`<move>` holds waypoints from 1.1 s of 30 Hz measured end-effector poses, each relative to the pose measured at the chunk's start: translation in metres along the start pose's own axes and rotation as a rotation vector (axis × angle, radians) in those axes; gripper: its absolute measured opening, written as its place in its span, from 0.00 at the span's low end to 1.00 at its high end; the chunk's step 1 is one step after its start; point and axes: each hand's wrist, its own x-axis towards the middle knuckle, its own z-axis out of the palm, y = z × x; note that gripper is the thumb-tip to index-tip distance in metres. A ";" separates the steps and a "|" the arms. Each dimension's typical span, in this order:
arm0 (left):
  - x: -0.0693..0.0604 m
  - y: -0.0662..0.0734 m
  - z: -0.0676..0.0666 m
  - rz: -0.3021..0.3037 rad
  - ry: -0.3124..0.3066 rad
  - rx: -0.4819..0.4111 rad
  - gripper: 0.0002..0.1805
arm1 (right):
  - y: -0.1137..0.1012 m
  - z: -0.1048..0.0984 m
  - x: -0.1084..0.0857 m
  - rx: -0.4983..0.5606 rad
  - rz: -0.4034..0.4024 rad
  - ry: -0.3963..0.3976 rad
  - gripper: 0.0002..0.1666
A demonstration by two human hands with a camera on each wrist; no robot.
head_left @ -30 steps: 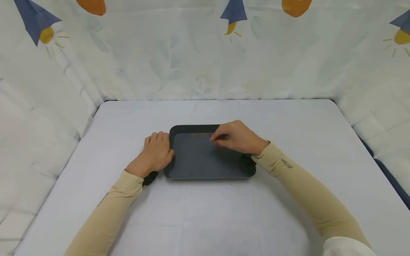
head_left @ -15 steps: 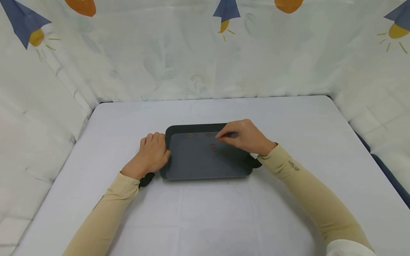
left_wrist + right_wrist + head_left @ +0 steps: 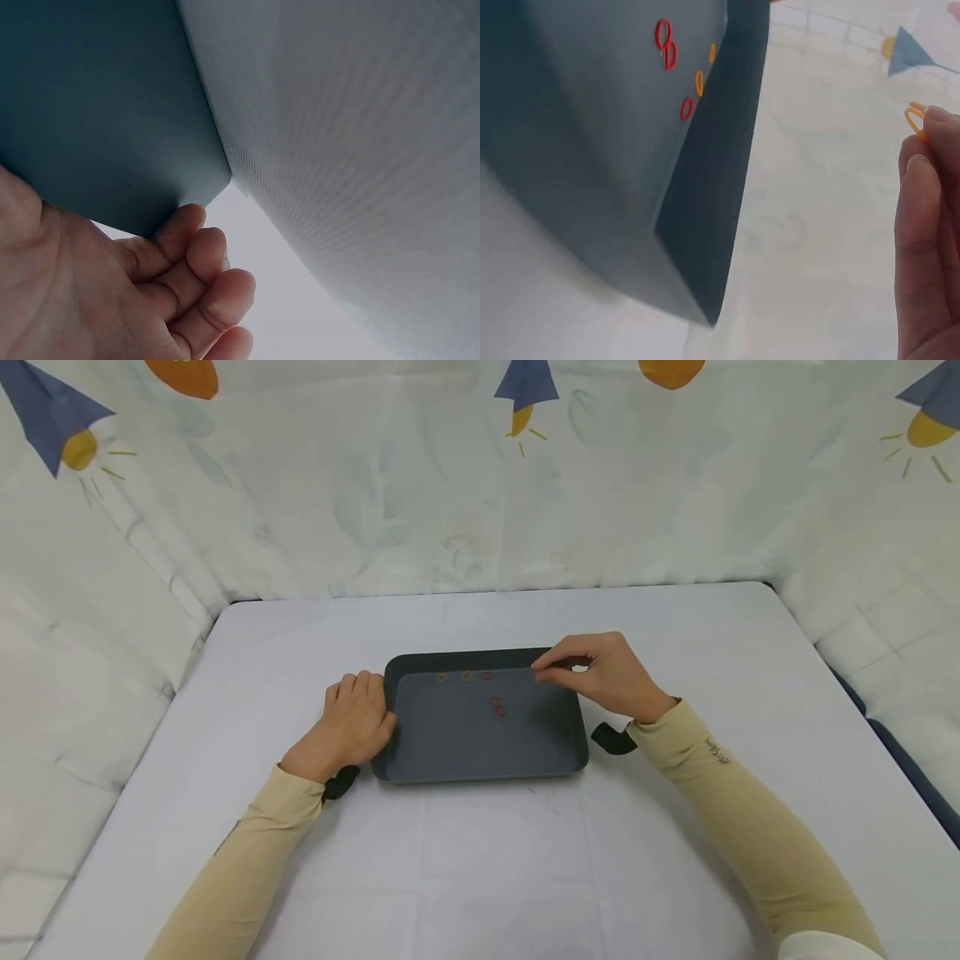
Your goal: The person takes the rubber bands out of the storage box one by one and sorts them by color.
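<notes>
A dark grey tray lies on the table. My left hand holds its left side, with curled fingers against the outer wall in the left wrist view. Over the tray's back right rim, my right hand pinches a small orange ring like a rubber band between thumb and fingertips. Inside the tray, two yellow-orange rings and a red ring form a row along the back. Two more red rings lie together nearer the tray's middle, touching or overlapping.
A white-covered table surrounds the tray on every side. Pale patterned fabric hangs behind the table and along both sides. Black wrist-camera parts sit beneath the right wrist and the left wrist.
My right hand has moved right from above the tray's middle to its back right rim, uncovering the red rings. The left hand stays at the tray's left side. The head view shifted slightly.
</notes>
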 end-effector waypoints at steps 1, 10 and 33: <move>0.000 0.000 0.000 0.001 0.001 0.000 0.16 | 0.000 -0.002 -0.001 0.012 0.010 0.008 0.11; 0.000 0.001 0.000 0.002 0.005 0.003 0.15 | 0.007 -0.014 -0.012 0.111 0.131 0.087 0.09; 0.001 0.003 0.001 0.004 0.022 0.007 0.16 | 0.038 -0.043 -0.032 0.086 0.384 0.175 0.13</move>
